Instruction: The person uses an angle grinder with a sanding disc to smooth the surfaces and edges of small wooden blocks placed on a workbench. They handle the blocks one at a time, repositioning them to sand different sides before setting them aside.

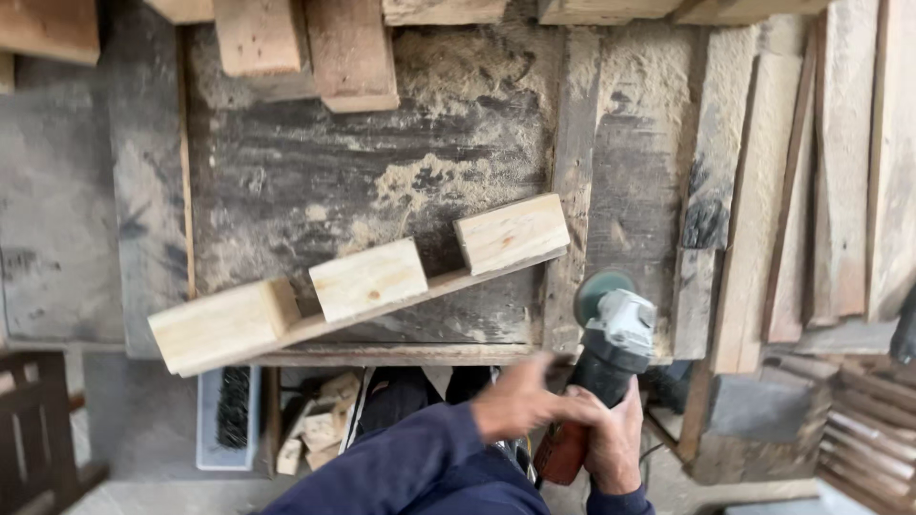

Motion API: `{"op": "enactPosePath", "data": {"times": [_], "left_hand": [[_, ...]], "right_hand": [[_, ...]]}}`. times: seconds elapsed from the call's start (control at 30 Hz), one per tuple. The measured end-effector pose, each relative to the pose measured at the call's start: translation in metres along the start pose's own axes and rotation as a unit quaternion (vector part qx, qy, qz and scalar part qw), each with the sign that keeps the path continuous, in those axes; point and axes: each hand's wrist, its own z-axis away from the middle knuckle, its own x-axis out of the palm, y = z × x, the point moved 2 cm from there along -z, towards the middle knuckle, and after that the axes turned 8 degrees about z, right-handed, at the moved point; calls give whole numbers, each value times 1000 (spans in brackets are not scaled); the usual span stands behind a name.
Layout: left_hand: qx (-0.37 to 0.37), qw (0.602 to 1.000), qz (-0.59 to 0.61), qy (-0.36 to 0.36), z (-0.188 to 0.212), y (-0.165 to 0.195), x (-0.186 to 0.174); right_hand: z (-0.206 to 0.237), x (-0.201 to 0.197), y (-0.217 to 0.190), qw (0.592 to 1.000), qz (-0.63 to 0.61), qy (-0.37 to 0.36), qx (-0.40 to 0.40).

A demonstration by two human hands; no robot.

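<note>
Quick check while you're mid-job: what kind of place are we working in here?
Most likely a woodworking shop: a sawdust-covered workbench, a slat with three wooden blocks, stacked planks, and an angle grinder in the right hand.

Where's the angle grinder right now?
Head view, lower right of centre: the angle grinder is held in both hands, right hand and left hand, just right of the three-block wooden piece.

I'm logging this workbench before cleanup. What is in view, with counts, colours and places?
wooden piece: one, pale slat bearing three blocks, lying slanted across the bench middle
workbench: one, dark grey, dusted with tan sawdust
angle grinder: one, grey head, black body, at bench front edge
planks: several, weathered, stacked right
brush: one, black bristles, below bench left
wood offcuts: a few, pale, below bench
left hand: blurred, touching grinder body
right hand: gripping grinder body
</note>
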Motion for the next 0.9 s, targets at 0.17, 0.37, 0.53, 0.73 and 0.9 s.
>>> {"op": "enactPosePath", "data": {"times": [0.17, 0.37, 0.53, 0.73, 0.9], "left_hand": [[340, 770, -414, 345, 71, 93, -194], [2, 798, -594, 100, 40, 102, -260], [19, 735, -654, 178, 78, 54, -187], [63, 725, -630, 271, 100, 7, -142], [53, 725, -664, 174, 100, 8, -127]], "right_hand": [[46, 50, -8, 995, -89, 44, -3], [83, 90, -13, 988, -140, 63, -34], [101, 98, -16, 978, -182, 91, -51], [123, 79, -10, 975, -189, 93, -76], [148, 43, 6, 970, -201, 108, -84]]}}
